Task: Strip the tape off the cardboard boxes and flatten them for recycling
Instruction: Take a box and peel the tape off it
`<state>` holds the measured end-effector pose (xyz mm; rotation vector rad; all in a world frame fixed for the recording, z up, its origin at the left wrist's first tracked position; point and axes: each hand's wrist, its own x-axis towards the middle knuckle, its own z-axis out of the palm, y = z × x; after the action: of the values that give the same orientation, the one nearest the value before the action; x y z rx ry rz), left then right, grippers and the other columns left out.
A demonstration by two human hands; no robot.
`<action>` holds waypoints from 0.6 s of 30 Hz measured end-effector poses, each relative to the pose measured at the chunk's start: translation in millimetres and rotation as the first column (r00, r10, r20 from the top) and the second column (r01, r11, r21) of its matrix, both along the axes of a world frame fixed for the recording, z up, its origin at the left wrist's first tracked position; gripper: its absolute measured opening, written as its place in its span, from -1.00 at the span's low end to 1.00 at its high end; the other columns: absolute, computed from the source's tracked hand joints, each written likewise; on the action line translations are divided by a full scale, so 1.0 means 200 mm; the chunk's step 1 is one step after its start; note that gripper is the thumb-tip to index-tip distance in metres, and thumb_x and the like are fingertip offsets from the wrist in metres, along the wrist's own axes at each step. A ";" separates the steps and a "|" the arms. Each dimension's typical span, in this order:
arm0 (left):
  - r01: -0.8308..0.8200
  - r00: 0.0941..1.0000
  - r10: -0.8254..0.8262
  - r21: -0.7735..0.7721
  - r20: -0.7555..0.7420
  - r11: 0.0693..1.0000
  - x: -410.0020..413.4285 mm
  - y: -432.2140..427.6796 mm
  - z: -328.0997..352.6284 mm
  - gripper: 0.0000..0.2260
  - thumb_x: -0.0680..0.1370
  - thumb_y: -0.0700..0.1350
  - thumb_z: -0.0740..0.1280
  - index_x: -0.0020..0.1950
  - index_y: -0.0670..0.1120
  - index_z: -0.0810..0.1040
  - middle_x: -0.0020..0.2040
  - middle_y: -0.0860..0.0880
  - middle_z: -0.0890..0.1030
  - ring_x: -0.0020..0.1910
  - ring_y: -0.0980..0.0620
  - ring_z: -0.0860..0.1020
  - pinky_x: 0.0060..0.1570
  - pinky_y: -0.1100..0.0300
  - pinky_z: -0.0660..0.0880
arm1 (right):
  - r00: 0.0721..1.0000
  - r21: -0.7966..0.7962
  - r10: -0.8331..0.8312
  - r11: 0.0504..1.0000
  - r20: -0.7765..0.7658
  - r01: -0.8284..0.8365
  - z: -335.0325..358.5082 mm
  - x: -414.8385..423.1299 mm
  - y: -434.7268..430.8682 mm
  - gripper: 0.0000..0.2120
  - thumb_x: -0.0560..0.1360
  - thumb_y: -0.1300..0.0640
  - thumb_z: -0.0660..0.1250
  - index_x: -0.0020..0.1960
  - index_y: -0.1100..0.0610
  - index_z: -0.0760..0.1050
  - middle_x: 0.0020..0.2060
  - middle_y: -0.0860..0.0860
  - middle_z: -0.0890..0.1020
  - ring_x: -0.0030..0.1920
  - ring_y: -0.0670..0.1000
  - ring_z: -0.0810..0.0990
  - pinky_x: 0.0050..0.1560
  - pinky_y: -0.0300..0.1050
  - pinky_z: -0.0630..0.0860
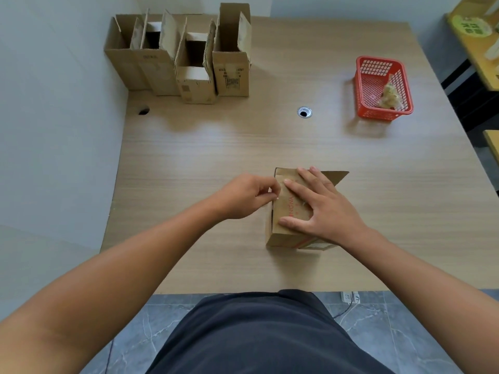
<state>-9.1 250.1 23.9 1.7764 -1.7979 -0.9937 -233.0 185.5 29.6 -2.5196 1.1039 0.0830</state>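
Note:
A small brown cardboard box with red print stands on the wooden table, in front of me and slightly right. My right hand lies flat on its top with fingers spread, pressing it down. My left hand is at the box's left top edge, thumb and fingertips pinched together on something thin there, probably tape; the tape itself is too faint to make out. A flap sticks out at the box's far right.
Several open cardboard boxes stand upright at the far left of the table against the wall. A red plastic basket with crumpled tape sits far right. A cable grommet is in the table's middle.

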 end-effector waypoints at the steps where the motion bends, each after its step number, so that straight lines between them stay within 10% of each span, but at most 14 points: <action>1: 0.011 0.996 -0.007 0.052 -0.088 0.999 0.03 0.02 -0.02 -0.94 0.66 -0.11 0.31 0.03 0.00 0.56 -0.28 0.08 0.51 -0.28 0.07 0.49 -0.12 0.14 0.45 | 1.000 0.004 -0.004 1.000 -0.004 0.004 0.00 0.00 0.00 -0.10 0.32 -0.60 0.14 0.60 -0.32 0.14 0.65 -0.21 -0.02 0.63 -0.15 -0.19 0.60 -0.08 0.05; 8: -0.172 0.673 0.311 0.267 -0.671 0.948 -0.06 0.17 -0.16 -0.94 0.73 -0.12 0.17 0.06 -0.02 0.38 -0.16 0.03 0.53 -0.24 0.01 0.51 -0.19 0.14 0.50 | 1.000 0.042 0.002 0.999 -0.007 -0.002 0.00 0.01 0.00 -0.09 0.33 -0.60 0.14 0.61 -0.30 0.11 0.66 -0.20 -0.06 0.63 -0.14 -0.24 0.61 -0.07 -0.05; 12: -0.337 0.516 0.425 0.280 -0.743 0.899 -0.21 0.20 -0.20 -0.86 0.64 -0.06 0.32 0.08 -0.05 0.37 -0.17 -0.04 0.48 -0.26 0.05 0.49 -0.18 0.15 0.47 | 1.000 0.087 0.015 0.996 -0.008 -0.014 0.00 -0.03 -0.01 -0.05 0.31 -0.67 0.08 0.62 -0.32 0.07 0.65 -0.22 -0.10 0.59 -0.21 -0.30 0.59 -0.09 -0.10; 18: -0.464 0.537 0.488 0.242 -0.688 0.852 -0.26 0.19 -0.17 -0.79 0.59 -0.21 0.42 0.05 -0.01 0.41 0.00 -0.03 0.49 -0.17 0.07 0.54 -0.08 0.17 0.56 | 0.995 0.108 0.082 0.991 -0.061 -0.075 0.01 -0.04 -0.05 0.02 0.25 -0.69 0.07 0.63 -0.34 -0.03 0.64 -0.24 -0.19 0.48 -0.32 -0.45 0.57 -0.12 -0.19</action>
<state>-61.9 287.9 -9.6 1.4262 -0.7267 -1.2408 -241.1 175.0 31.0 -2.4811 0.9973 0.2404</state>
